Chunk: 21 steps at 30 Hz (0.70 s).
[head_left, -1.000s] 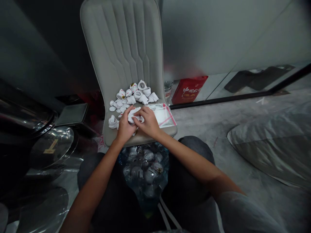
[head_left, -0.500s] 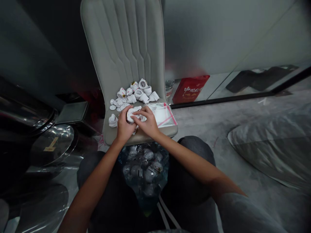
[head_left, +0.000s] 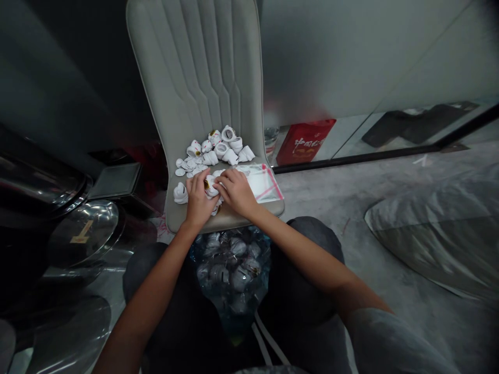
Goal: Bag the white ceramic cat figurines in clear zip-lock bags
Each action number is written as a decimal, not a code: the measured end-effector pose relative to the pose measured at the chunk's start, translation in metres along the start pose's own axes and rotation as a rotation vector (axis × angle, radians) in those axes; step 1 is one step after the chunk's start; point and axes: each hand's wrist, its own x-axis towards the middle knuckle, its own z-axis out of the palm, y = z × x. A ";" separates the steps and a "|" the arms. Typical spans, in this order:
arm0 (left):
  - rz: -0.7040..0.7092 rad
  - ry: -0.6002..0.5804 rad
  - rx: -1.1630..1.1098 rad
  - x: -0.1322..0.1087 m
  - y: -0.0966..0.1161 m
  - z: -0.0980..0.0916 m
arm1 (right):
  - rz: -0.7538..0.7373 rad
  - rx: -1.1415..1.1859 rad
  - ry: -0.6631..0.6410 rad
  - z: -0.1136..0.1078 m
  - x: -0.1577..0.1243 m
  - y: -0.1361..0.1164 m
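Observation:
Both my hands meet over the seat of a pale grey chair (head_left: 183, 221). My left hand (head_left: 198, 201) and my right hand (head_left: 235, 192) are closed together on a small white figurine (head_left: 211, 187) with gold marks. A pile of similar white figurines (head_left: 224, 146) and several small white discs (head_left: 187, 165) lie on the seat behind my hands. One more figurine (head_left: 180, 193) sits just left of my left hand. A clear plastic bag with a red strip (head_left: 264, 183) lies flat to the right of my right hand.
A clear bag full of wrapped figurines (head_left: 230, 270) rests between my knees. Shiny metal lids and trays (head_left: 83, 231) crowd the floor at left. A red box (head_left: 304, 141) stands behind the chair at right. Plastic-covered bedding (head_left: 440, 228) lies on the grey carpet at right.
My hands have turned the white figurine and lowered it slightly toward the seat; my fingers now cover more of it.

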 end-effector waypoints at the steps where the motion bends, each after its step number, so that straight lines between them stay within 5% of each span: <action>1: 0.012 -0.026 0.008 0.000 -0.001 0.000 | 0.005 -0.003 -0.021 0.001 0.000 0.000; 12: 0.019 -0.060 0.130 -0.003 0.006 0.014 | 0.146 0.109 -0.011 0.017 0.001 0.003; 21: 0.046 -0.015 -0.005 0.022 0.015 0.033 | 0.329 0.438 0.109 0.029 0.016 0.046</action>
